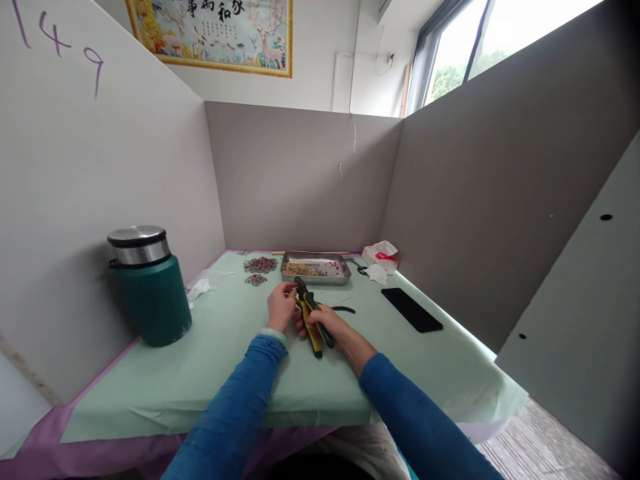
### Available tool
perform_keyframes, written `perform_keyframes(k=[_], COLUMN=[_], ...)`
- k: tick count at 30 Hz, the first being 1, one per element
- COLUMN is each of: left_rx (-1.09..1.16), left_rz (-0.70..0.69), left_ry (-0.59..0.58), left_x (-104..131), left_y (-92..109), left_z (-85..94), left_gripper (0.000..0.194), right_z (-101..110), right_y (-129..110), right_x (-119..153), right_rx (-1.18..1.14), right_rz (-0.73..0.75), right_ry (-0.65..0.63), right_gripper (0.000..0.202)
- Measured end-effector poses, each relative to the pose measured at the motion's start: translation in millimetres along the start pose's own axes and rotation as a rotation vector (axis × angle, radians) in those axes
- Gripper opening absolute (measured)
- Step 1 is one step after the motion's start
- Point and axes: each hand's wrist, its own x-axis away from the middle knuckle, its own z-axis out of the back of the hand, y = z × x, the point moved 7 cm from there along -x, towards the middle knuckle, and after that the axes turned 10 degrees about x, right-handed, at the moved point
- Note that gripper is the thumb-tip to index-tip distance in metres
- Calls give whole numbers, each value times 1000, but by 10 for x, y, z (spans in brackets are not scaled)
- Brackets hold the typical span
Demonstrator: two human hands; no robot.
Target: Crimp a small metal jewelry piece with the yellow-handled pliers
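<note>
- The right hand was wrapped around the yellow-and-green handles of a pair of pliers, fingers curled shut about the grips, and the dark nose of the tool pointed up and to the left.
- The left hand sat just beside the nose of the pliers, its fingertips pressed together as if pinching something too small to make out.
- Both hands hovered over the pale green table cover, near its middle, with blue sleeves running back to the person.
- Behind the hands lay a shallow rectangular metal tray holding small gold and red bits.
- Left of the tray lay two flat beaded red-and-silver ornaments.
- A dark green flask with a steel lid stood well apart at the left wall.
- A flat black phone lay to the right, and a crumpled white bag sat in the far corner.
</note>
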Motion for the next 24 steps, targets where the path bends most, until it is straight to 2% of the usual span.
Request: perform_keyframes(k=[5,16,24], left_rx=[-1,142,154], left_rz=[25,66,74], left_ry=[-17,-34,-46], left_x=[6,1,-19], left_y=[12,-54,-98], left_z=[-19,-38,-65], left_gripper=[19,17,19], right_z=[17,13,37], right_y=[11,-5,16], right_x=[-4,2,-15], right_rx=[33,51,96], right_rz=[-7,7,12], right_ry=[15,-3,35], right_gripper=[24,23,22])
